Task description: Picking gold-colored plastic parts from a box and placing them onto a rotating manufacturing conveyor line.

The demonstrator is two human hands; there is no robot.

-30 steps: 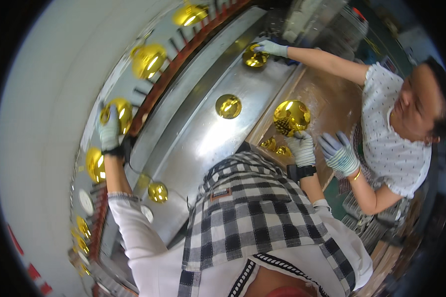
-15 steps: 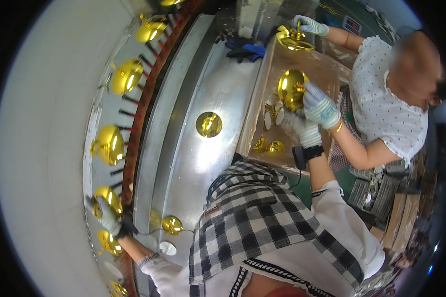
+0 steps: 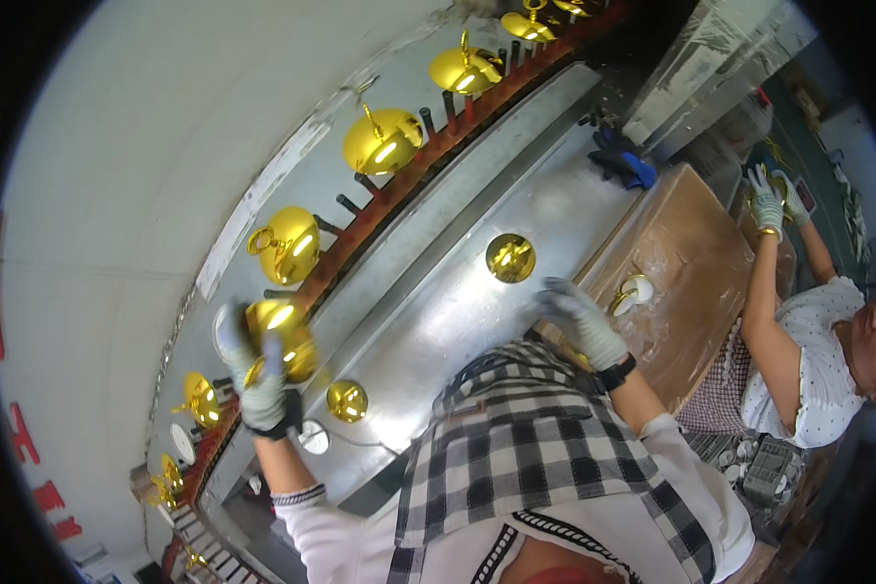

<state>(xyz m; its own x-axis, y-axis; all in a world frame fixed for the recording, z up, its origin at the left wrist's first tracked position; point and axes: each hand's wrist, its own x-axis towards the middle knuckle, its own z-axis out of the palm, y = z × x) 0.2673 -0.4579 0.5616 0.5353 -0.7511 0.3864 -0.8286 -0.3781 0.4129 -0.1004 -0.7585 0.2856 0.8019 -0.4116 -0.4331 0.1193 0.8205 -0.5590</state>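
Wearing a pale work glove, my left hand (image 3: 255, 375) is at the conveyor rail, its fingers round the ring of a shiny gold domed piece (image 3: 287, 336); both are blurred. My gloved right hand (image 3: 584, 319) hovers over the metal table's near edge with fingers stretched out and nothing seen in it. A round gold disc (image 3: 510, 258) lies on the table to the left of that hand. Nearer my left hand rests a smaller gold round piece (image 3: 347, 400), with a white disc (image 3: 313, 437) beside it.
More gold domed pieces (image 3: 383, 141) with rings stand along the dark red rail (image 3: 399, 195), among upright pegs. To the right, a plastic-lined cardboard box (image 3: 686, 292) holds a few parts. Beyond it a gloved co-worker (image 3: 798, 360) handles a gold piece. Blue-black gloves (image 3: 623, 161) lie at the far end.
The view has turned. My right hand has left the box for the table side. My left hand remains at a gold domed piece on the rail. The co-worker's hands have moved away from the box.
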